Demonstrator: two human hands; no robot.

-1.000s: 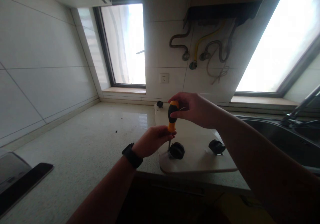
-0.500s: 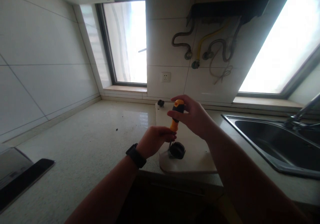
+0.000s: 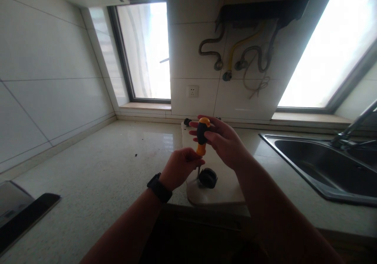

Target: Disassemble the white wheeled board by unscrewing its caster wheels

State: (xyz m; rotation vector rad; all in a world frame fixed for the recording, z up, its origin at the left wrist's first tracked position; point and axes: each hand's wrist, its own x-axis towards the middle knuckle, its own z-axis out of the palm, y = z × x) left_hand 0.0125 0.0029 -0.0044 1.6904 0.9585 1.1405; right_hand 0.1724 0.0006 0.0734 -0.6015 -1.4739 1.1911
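Observation:
A screwdriver (image 3: 202, 132) with a yellow and black handle stands nearly upright over a pale board (image 3: 218, 193) with rounded corners. My right hand (image 3: 225, 140) has its thumb against the handle and its fingers loosely around the far side. Just below, my left hand (image 3: 185, 164), with a dark watch (image 3: 159, 187) on the wrist, pinches the screwdriver where handle meets shaft. The shaft runs down beside a black caster wheel (image 3: 208, 178) at the board's near left corner; its tip is hard to make out. Another black caster (image 3: 187, 121) sits at the far left corner.
A steel sink (image 3: 318, 165) with a faucet (image 3: 350, 128) lies to the right. On the left of the counter (image 3: 118, 177) is a flat dark-edged object (image 3: 29, 217). Pipes (image 3: 232, 55) and a socket (image 3: 192, 91) are on the wall behind.
My right hand's fingers have loosened and spread around the handle, with the thumb shifted. The screwdriver stays over the same spot by the caster, held by my left hand. The view has shifted slightly.

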